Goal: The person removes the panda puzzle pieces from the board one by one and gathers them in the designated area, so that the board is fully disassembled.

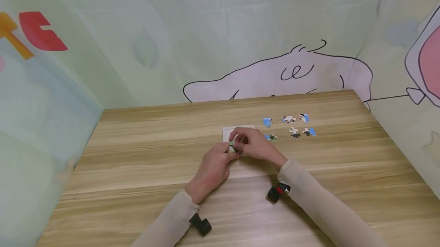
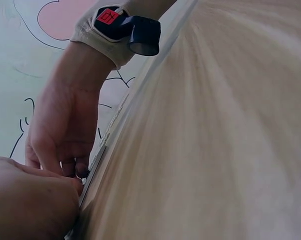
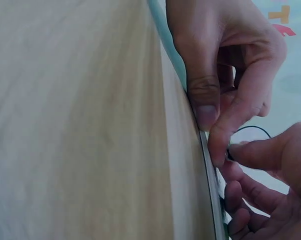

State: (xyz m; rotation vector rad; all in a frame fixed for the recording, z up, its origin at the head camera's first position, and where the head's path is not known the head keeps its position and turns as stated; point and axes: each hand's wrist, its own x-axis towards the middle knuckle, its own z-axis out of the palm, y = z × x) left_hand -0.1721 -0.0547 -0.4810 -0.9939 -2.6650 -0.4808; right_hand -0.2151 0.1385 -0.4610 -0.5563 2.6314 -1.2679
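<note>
A white puzzle board point(image 1: 225, 129) with a thin printed border lies flat on the table, partly hidden beneath both hands. My left hand point(image 1: 213, 164) holds the board's near left corner, thumb along the near edge; in the right wrist view its thumb point(image 3: 206, 107) and forefinger press at the rim. Over the board, my right hand point(image 1: 258, 143) pinches a green, white and black jigsaw piece point(image 1: 232, 147) between thumb and fingers. The fingers cover most of this piece. From the left wrist, the right hand point(image 2: 65, 120) shows with fingertips bent down at the board.
Right of the board lie several loose jigsaw pieces: a blue one point(image 1: 267, 122), a green and blue one point(image 1: 271, 137), and panda-patterned ones such as the black and white piece point(image 1: 294, 133). The wooden table point(image 1: 148, 155) meets a printed cloth backdrop point(image 1: 154, 40) behind.
</note>
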